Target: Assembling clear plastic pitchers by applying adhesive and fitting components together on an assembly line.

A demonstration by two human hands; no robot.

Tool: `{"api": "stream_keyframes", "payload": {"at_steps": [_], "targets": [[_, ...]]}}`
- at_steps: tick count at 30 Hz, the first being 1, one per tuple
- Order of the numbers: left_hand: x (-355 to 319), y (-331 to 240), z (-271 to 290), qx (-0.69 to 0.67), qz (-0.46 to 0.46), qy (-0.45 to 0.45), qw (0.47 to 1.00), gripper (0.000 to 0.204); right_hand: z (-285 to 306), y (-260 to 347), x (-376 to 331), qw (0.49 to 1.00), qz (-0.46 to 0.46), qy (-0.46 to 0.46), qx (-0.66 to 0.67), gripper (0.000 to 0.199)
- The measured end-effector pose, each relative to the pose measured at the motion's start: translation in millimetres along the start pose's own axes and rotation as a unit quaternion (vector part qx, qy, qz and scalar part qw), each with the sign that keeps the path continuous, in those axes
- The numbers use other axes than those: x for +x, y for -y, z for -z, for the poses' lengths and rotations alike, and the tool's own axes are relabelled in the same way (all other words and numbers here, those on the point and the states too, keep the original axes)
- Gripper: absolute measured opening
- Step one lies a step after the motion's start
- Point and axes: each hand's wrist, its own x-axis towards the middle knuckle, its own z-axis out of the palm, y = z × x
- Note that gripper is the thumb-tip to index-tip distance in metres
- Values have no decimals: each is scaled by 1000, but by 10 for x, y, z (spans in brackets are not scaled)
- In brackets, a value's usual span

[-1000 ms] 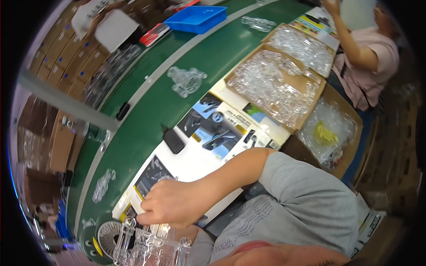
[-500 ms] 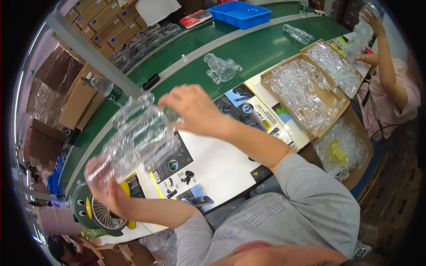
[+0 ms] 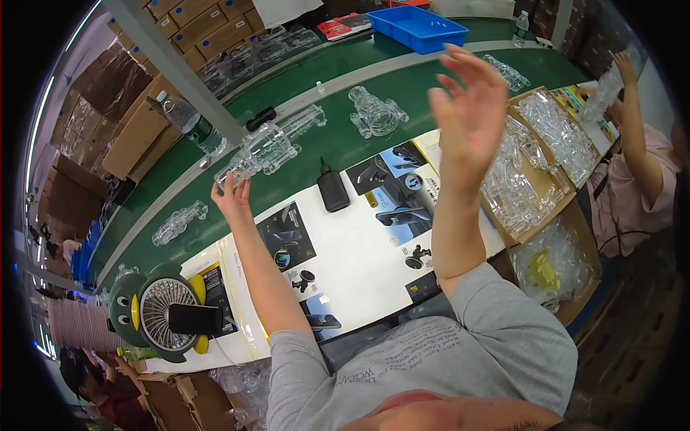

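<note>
A clear plastic gun-shaped piece (image 3: pixel 267 149) lies on the green conveyor belt (image 3: pixel 316 158), its long end pointing to the far right. My left hand (image 3: pixel 233 200) has its fingers closed at the near end of this piece. Raised to the right, my right hand (image 3: pixel 471 108) is open and holds nothing, its fingers apart. Beyond the table, between my hands, another clear plastic piece (image 3: pixel 377 113) rests on the belt. A third clear piece (image 3: pixel 180 223) lies on the belt left of my left hand.
A black glue-type bottle (image 3: pixel 333 188) stands on the white printed board (image 3: pixel 352 251). Cartons of small clear parts (image 3: pixel 517 187) are at right, near a co-worker (image 3: pixel 640 158). A penguin-shaped fan (image 3: pixel 158 312) with a phone (image 3: pixel 194 319) is at left. A water bottle (image 3: pixel 190 126) stands behind; a blue bin (image 3: pixel 417 30) sits beyond.
The clear gun-shaped piece has gone from between both hands over the board to the belt. My right hand has let go and moved right; my left hand has moved forward with the piece.
</note>
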Motion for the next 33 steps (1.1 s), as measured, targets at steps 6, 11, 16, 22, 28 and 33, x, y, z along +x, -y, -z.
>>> {"api": "stream_keyframes", "payload": {"at_steps": [6,11,16,22,28,33], "targets": [[250,411,-48,-6,64,42,997,56,230,199,112,986,9,-144,89,29],[421,584,56,-31,87,38,995,55,61,-481,23,990,-86,-96,57,23],[526,678,159,-40,98,32,994,57,-179,-1781,-779,898,-374,-219,78,23],[525,567,403,-38,99,10,994,52,-417,-2337,-1468,863,-477,-151,-69,52],[477,802,9,-46,121,48,990,44,-101,-2910,-1102,854,-501,-130,-61,32],[527,789,32,-35,126,56,990,38,-215,-2287,-956,926,-348,-147,4,20]]}}
